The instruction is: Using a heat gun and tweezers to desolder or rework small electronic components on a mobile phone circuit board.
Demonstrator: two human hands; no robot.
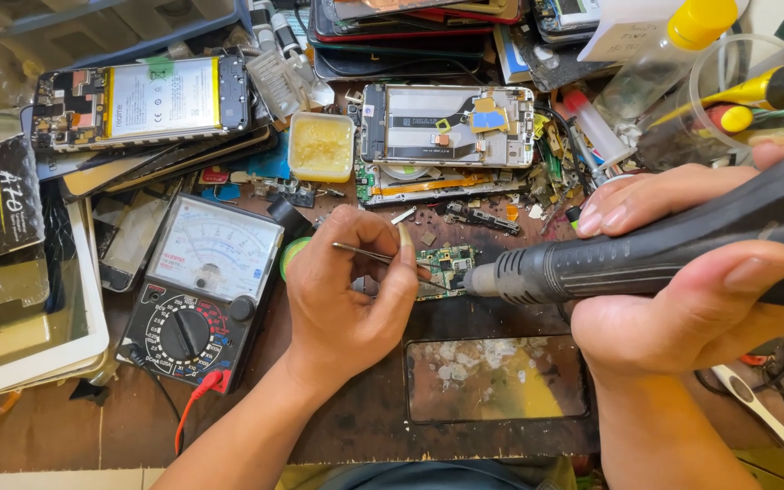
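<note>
left hand [348, 292]: pinching thin tweezers [383, 258], tips on the board
right hand [682, 272]: wrapped round a black hot-air handle [646, 257]
circuit board [445, 266]: sits right between both hands
multimeter [200, 290]: just left of the left hand

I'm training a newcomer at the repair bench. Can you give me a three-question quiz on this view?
1. True or false: the right hand holds the black hot-air tool, its nozzle aimed at the small green circuit board.
2. What does the left hand hold? A) thin metal tweezers B) a yellow screwdriver C) a red probe
3. Fill in: left of the left hand lies an analogue ______ with a round dial.

Key: 1 true; 2 A; 3 multimeter.
</note>
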